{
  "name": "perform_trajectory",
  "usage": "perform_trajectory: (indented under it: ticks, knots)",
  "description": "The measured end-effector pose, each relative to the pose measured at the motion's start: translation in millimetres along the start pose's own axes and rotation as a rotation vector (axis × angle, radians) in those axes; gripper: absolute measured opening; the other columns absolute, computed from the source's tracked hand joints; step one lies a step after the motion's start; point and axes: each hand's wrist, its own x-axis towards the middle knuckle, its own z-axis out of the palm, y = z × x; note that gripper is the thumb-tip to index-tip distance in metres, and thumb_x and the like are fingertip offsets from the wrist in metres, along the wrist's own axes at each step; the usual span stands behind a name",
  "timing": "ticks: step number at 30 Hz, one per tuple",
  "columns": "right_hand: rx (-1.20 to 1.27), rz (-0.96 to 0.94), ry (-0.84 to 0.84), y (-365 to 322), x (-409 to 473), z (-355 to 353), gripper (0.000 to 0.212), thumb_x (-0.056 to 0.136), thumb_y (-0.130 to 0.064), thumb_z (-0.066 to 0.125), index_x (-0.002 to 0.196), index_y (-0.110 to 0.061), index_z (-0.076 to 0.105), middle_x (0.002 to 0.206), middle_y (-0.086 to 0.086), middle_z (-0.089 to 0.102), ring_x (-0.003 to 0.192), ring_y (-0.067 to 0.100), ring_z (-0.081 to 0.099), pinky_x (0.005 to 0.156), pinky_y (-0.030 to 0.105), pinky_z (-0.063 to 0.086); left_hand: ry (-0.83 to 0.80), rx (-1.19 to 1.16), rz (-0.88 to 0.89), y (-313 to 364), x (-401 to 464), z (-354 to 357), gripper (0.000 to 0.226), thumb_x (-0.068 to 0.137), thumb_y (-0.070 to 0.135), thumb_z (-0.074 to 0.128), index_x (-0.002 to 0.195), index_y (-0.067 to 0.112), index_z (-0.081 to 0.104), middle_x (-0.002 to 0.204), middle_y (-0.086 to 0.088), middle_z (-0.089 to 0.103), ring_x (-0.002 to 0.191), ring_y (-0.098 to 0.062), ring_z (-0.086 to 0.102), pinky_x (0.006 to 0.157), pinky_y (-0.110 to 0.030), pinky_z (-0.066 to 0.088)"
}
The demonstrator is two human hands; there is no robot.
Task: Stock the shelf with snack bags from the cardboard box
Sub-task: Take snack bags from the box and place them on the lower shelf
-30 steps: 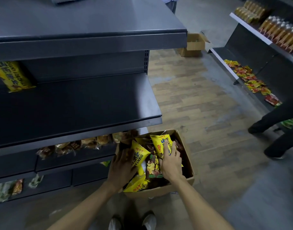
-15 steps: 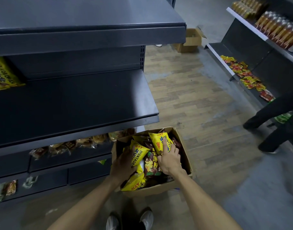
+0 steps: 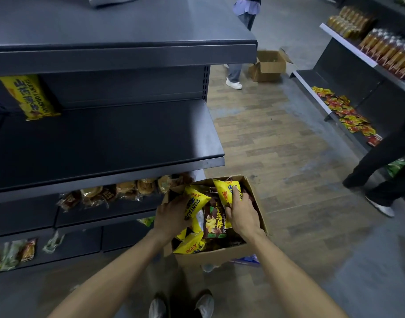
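Note:
An open cardboard box (image 3: 220,255) stands on the floor by the shelf's end, holding several yellow and brown snack bags. My left hand (image 3: 170,214) grips a yellow snack bag (image 3: 195,201) at the box's left side. My right hand (image 3: 242,214) grips another yellow snack bag (image 3: 226,190) near the box's far edge. A brown bag (image 3: 214,222) lies between the hands. The dark middle shelf (image 3: 105,143) above the box carries one yellow bag (image 3: 30,97) at its back left.
Lower shelves hold wrapped pastries (image 3: 119,191) and small packets (image 3: 18,251). A second open box (image 3: 269,66) sits down the aisle beside a standing person (image 3: 240,42). Another person's dark legs (image 3: 385,171) stand at right by a shelf of red-yellow packets (image 3: 348,118).
Both hands have lifted their yellow bags slightly higher in the box. The view has tilted up, bringing a person at the aisle's far end into sight.

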Motion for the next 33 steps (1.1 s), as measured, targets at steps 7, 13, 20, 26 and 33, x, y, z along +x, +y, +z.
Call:
perform_trajectory:
  ticks: [7,13,20,26,33]
  knots:
    - [0.048,-0.018,0.131,-10,-25,-26,0.069,0.095,-0.029,0.056,0.152,-0.016,0.02,0.12,0.012,0.047,0.104,0.03,0.055,0.078,0.04,0.05,0.057,-0.009,0.101,5,-18,-40,0.064,0.077,0.046,0.066,0.136,0.033,0.047,0.126,0.005,0.062,0.108,-0.025,0.062,0.075,-0.034,0.049]
    - [0.063,-0.05,0.229,-46,-53,-48,0.069,0.096,-0.024,0.056,0.153,-0.014,0.02,0.121,0.015,0.048,0.104,0.036,0.055,0.079,0.042,0.047,0.229,-0.049,0.151,-13,-44,-76,0.066,0.073,0.051,0.066,0.134,0.034,0.049,0.124,0.008,0.063,0.105,-0.022,0.063,0.07,-0.034,0.052]
    - [0.089,-0.193,0.344,-158,-101,-44,0.062,0.099,-0.032,0.049,0.152,-0.016,0.022,0.117,0.018,0.049,0.096,0.043,0.057,0.065,0.04,0.042,0.434,-0.062,0.091,-102,-120,-129,0.069,0.072,0.053,0.068,0.134,0.03,0.049,0.123,0.007,0.062,0.102,-0.02,0.065,0.07,-0.037,0.056]
    - [0.153,-0.339,0.36,-275,-143,-31,0.062,0.099,-0.034,0.049,0.152,-0.019,0.022,0.125,0.013,0.047,0.106,0.037,0.054,0.076,0.043,0.047,0.584,-0.053,-0.065,-199,-193,-186,0.07,0.072,0.05,0.069,0.136,0.029,0.051,0.129,0.008,0.06,0.102,-0.017,0.065,0.07,-0.034,0.052]
    - [0.117,-0.498,0.41,-375,-163,-38,0.061,0.1,-0.039,0.047,0.153,-0.018,0.023,0.12,0.009,0.047,0.095,0.033,0.058,0.063,0.032,0.039,0.718,-0.041,-0.265,-271,-228,-235,0.066,0.076,0.049,0.07,0.135,0.026,0.052,0.124,0.007,0.062,0.089,-0.02,0.068,0.063,-0.033,0.052]
